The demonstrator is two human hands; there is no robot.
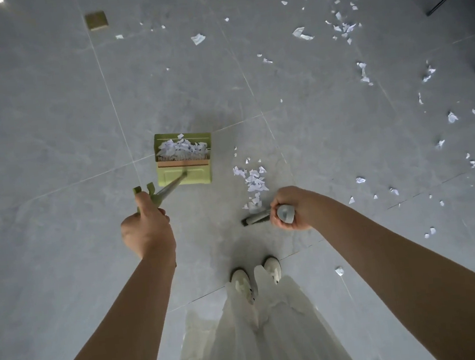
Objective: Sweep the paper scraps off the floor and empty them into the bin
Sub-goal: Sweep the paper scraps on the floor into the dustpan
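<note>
While the left hand [147, 230] grips the green dustpan [183, 159] handle, the pan sits upright on the floor [49, 126], a heap of paper scraps [181, 148] inside. Right hand [288, 214] is curled round the broom [256, 217] handle, its head just beside a small scrap pile [253, 182]. More scraps lie scattered far right. White shoes [242, 282] below.

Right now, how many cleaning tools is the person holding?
2. The green dustpan, with scraps in it, stands on the floor ahead, its handle gripped by the left hand. The broom is in the right hand, its head largely hidden.
</note>
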